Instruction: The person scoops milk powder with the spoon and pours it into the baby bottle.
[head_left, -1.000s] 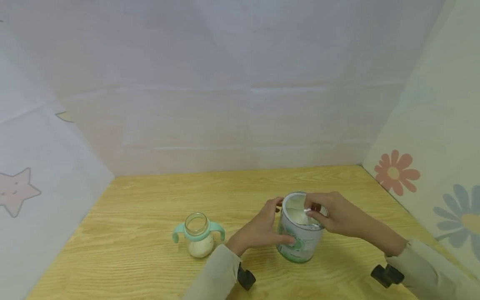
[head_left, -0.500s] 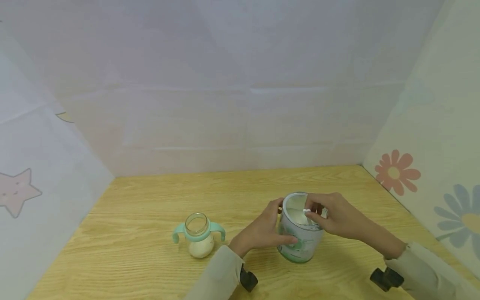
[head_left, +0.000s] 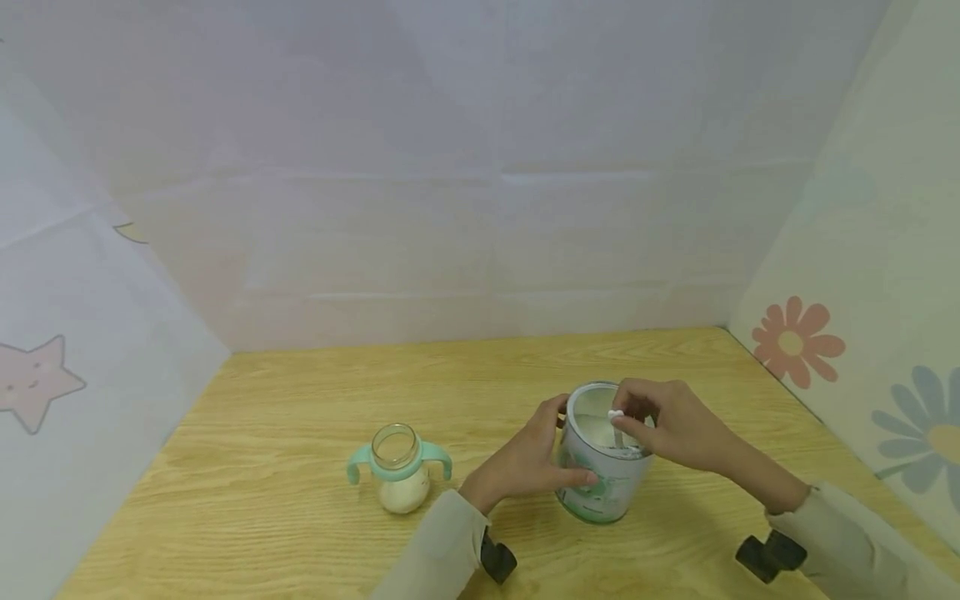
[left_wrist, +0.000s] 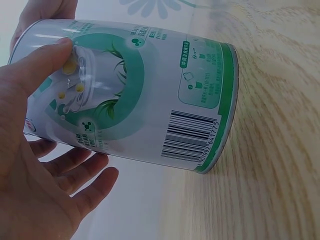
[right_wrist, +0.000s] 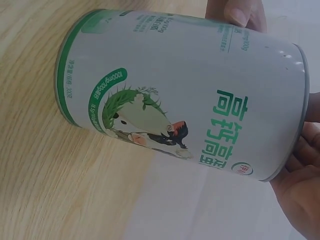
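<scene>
A white and green milk powder tin (head_left: 611,479) stands upright and open-topped on the table, with pale powder inside. My left hand (head_left: 525,462) holds it from the left, thumb on the near side and fingers toward the back. In the left wrist view that thumb lies across the printed label (left_wrist: 110,75). Over the tin's mouth, my right hand (head_left: 671,425) pinches the white handle of a scoop (head_left: 616,415); the scoop's lower end is hidden in the tin. In the right wrist view, the fingers (right_wrist: 302,170) are at the tin's rim.
To the left of my left hand stands an uncapped baby bottle (head_left: 402,487) with mint-green handles and pale contents. The wooden table (head_left: 285,433) meets fabric walls at its back and sides. A patterned cloth with flowers (head_left: 797,342) hangs on the right.
My right hand has risen slightly, and more of the scoop's handle shows above the powder. The left hand keeps its hold on the tin. The bottle stays put.
</scene>
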